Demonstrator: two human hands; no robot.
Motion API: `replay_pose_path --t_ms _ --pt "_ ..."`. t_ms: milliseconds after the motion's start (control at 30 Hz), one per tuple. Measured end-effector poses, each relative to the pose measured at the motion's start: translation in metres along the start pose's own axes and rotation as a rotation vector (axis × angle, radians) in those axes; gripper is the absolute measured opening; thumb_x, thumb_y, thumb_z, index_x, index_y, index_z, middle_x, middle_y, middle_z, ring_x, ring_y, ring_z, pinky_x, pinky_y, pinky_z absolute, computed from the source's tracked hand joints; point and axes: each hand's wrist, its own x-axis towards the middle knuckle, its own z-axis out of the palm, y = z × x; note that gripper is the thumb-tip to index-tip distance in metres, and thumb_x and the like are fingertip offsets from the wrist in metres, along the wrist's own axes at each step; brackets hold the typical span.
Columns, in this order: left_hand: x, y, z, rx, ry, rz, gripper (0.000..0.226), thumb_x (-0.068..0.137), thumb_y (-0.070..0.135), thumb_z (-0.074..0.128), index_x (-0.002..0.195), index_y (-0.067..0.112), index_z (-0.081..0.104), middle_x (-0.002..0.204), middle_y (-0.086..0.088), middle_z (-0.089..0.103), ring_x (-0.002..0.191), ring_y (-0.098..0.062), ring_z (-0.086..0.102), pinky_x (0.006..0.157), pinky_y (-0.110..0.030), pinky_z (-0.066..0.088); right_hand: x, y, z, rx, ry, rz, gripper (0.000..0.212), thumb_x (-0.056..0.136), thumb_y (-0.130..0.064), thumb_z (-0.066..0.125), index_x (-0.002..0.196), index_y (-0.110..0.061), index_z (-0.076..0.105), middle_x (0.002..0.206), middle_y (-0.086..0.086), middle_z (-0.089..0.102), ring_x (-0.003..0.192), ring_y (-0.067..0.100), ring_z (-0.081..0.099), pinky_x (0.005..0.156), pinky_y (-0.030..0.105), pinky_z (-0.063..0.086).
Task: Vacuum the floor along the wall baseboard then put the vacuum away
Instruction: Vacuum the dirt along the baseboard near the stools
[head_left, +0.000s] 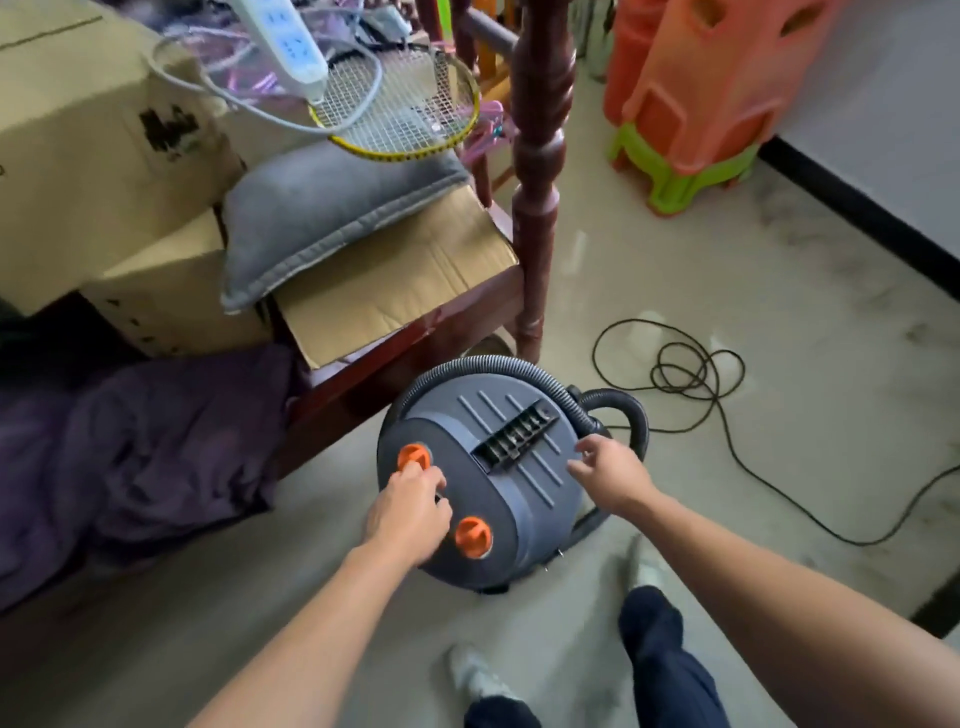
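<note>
From the head view, we see the grey vacuum (498, 483) standing on the floor (727, 291) just beside the wooden bed frame (537, 171), hose (524, 371) coiled around its top. Our left hand (410, 506) rests on its lid between the two orange knobs, fingers curled but gripping nothing clearly; our right hand (610, 470) hovers loosely spread by the black handle (517, 439), with the power cord (691, 374) looped nearby.

Vacuum (488, 467) — right of bed (415, 338)
</note>
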Motion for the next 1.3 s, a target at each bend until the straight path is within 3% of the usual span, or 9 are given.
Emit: replay_pose_path --t_ms 267,400,533,667,833,1000,1167,1233,1300 --pt "0.066 -0.017 0.031 0.071 0.219 0.091 0.05 0.094 0.044 0.048 0.137 0.019 0.046 0.139 -0.008 0.042 0.126 -0.029 0.038 0.103 -0.044 0.034 0.062 0.043 0.012 -0.075 0.159 0.195 0.035 0.088 -0.027 0.059 0.122 -0.02 0.058 0.113 0.011 0.067 0.106 0.032 0.062 0.081 0.034 0.049" --pt "0.091 -0.021 0.059 0.14 0.392 0.09 0.05 0.092 0.044 0.051 0.131 0.014 0.053 0.128 -0.019 0.043 0.113 -0.038 0.042 0.097 -0.049 0.04 0.11 0.058 0.021 -0.189 0.13 0.189 0.052 0.084 -0.03 0.064 0.132 -0.022 0.049 0.125 0.008 0.062 0.114 0.03 0.059 0.083 0.037 0.048" --pt "0.097 -0.025 0.091 0.073 0.583 0.105 0.04 0.093 0.038 0.053 0.125 0.015 0.06 0.127 -0.024 0.044 0.111 -0.043 0.044 0.095 -0.053 0.04 0.151 0.068 0.037 -0.209 -0.025 0.127 0.055 0.068 -0.041 0.072 0.116 -0.028 0.051 0.105 0.0 0.064 0.096 0.025 0.06 0.072 0.032 0.045" --pt "0.103 -0.027 0.105 0.066 0.653 0.097 0.041 0.093 0.038 0.048 0.124 0.014 0.06 0.127 -0.025 0.043 0.113 -0.044 0.043 0.096 -0.054 0.038 0.166 0.076 0.046 -0.114 -0.031 0.091 0.047 0.063 -0.036 0.074 0.104 -0.032 0.051 0.091 -0.004 0.065 0.089 0.024 0.062 0.069 0.03 0.045" --pt "0.096 -0.023 0.095 0.067 0.572 0.088 0.042 0.093 0.038 0.05 0.124 0.013 0.062 0.127 -0.026 0.044 0.112 -0.045 0.044 0.091 -0.055 0.044 0.142 0.071 0.031 0.032 0.049 0.045 0.044 0.06 -0.019 0.077 0.097 -0.028 0.057 0.085 -0.002 0.064 0.081 0.023 0.061 0.065 0.029 0.046" --pt "0.083 -0.017 0.062 0.065 0.38 0.101 0.044 0.087 0.031 0.065 0.128 0.016 0.059 0.127 -0.021 0.046 0.111 -0.041 0.047 0.082 -0.053 0.051 0.103 0.024 -0.014 -0.025 0.172 -0.181 0.048 0.059 -0.031 0.07 0.105 -0.027 0.058 0.095 -0.003 0.058 0.087 0.023 0.054 0.072 0.03 0.04" --pt "0.088 -0.04 0.007 -0.066 0.401 0.131 0.072 0.078 0.02 0.073 0.141 0.011 0.039 0.137 -0.015 0.041 0.122 -0.035 0.045 0.098 -0.046 0.042 0.048 -0.022 -0.02 -0.178 0.145 -0.261 0.046 0.068 -0.025 0.069 0.112 -0.032 0.055 0.104 -0.004 0.059 0.098 0.024 0.057 0.082 0.039 0.048" --pt "0.092 -0.049 -0.014 0.004 0.407 0.185 0.082 0.073 0.021 0.077 0.144 0.016 0.037 0.144 -0.013 0.038 0.129 -0.033 0.039 0.103 -0.047 0.037 0.022 -0.038 -0.005 -0.238 0.198 -0.316 0.048 0.067 -0.031 0.063 0.115 -0.032 0.056 0.105 -0.004 0.059 0.099 0.025 0.056 0.087 0.043 0.046" --pt "0.094 -0.059 -0.025 0.101 0.286 0.264 0.078 0.072 0.025 0.077 0.141 0.025 0.042 0.142 -0.003 0.044 0.13 -0.026 0.04 0.103 -0.043 0.035 -0.001 -0.054 0.011 -0.235 0.265 -0.383 0.052 0.064 -0.035 0.059 0.116 -0.03 0.06 0.103 -0.003 0.06 0.097 0.027 0.058 0.089 0.044 0.045"
